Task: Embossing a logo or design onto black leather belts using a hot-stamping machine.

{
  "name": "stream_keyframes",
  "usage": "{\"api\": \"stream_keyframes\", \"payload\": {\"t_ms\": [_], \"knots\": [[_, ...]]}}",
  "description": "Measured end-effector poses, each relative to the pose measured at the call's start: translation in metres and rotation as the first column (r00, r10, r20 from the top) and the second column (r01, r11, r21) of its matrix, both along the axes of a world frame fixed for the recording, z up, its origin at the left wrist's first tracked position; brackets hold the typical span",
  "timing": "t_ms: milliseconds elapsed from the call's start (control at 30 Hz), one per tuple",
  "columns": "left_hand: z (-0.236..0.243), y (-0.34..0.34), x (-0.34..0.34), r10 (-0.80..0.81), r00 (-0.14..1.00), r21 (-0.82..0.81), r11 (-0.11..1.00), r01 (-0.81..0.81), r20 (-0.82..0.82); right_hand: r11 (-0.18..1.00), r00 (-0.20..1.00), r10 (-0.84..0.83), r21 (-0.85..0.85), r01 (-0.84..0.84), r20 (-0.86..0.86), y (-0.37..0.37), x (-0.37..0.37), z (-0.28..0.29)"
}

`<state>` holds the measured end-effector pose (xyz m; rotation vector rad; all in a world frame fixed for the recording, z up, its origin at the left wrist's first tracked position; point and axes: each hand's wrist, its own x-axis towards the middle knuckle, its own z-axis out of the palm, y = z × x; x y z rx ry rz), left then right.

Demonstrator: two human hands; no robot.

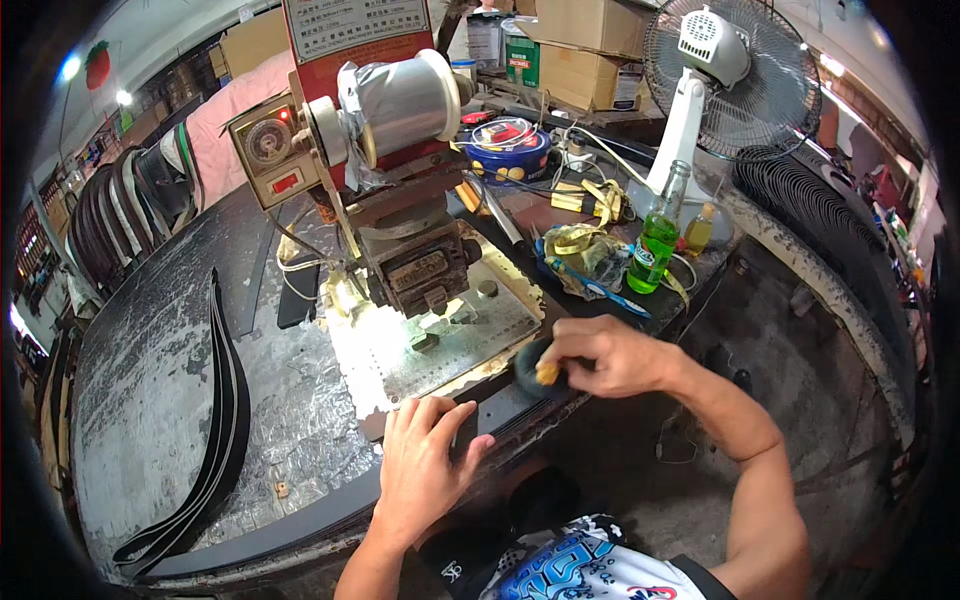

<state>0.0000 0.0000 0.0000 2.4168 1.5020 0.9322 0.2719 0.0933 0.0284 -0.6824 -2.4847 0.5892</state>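
Observation:
My right hand (612, 358) pinches a small yellowish piece (547, 373), its exact kind unclear, at a round dark dish (527, 366) by the table's front edge. My left hand (425, 455) lies with fingers stretched over the near edge of a metal plate (400, 375), thumb apart, beside a dark flat strip (497, 408). Above that lit plate stands a press machine with a dark, worn head (425, 278). A small dark block (425, 343) rests on the plate under the head, and a short round knob (487, 288) sits farther right.
Long black straps (222, 420) lie on the left of the table. To the right stand a green bottle (652, 245), a small amber bottle (699, 230), a blue toothbrush (600, 288) and a blue round tin (508, 152). A white fan (690, 120) rises behind them.

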Motion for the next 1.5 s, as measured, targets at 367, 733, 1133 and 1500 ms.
{"api": "stream_keyframes", "payload": {"t_ms": [367,733,1133,1500], "knots": [[0.009,0.002,0.000,0.003,1.000,-0.036,0.999,-0.003,0.019,0.882,0.862,-0.439,0.061,0.467,-0.254,-0.031,0.095,0.008],[0.003,0.001,-0.006,0.121,0.869,-0.311,0.949,0.040,0.480,1.000,0.951,0.017,0.004,-0.017,-0.309,-0.018,0.002,-0.015],[-0.006,0.000,-0.012,0.093,0.905,-0.223,0.975,0.002,0.415,0.958,0.986,-0.133,0.266,0.102,0.103,0.008,0.034,0.004],[0.016,-0.002,0.007,0.103,0.991,-0.155,0.984,-0.089,0.085,0.886,0.898,-0.404,0.169,0.431,-0.173,-0.030,0.083,0.009]]}}
